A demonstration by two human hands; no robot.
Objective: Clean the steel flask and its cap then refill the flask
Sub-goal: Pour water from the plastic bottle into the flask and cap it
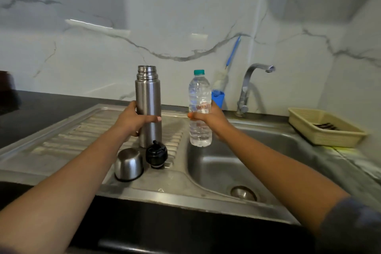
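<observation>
The steel flask stands upright and uncapped on the ribbed drainboard. My left hand grips its body from the left. In front of it sit the steel cup lid, upside down, and the black stopper cap. My right hand holds a clear plastic water bottle with a green cap, upright above the left edge of the sink basin.
A tap rises behind the basin. A blue holder with a bottle brush leans on the marble wall. A beige basket sits at the right of the sink. The drain lies near the basin's front.
</observation>
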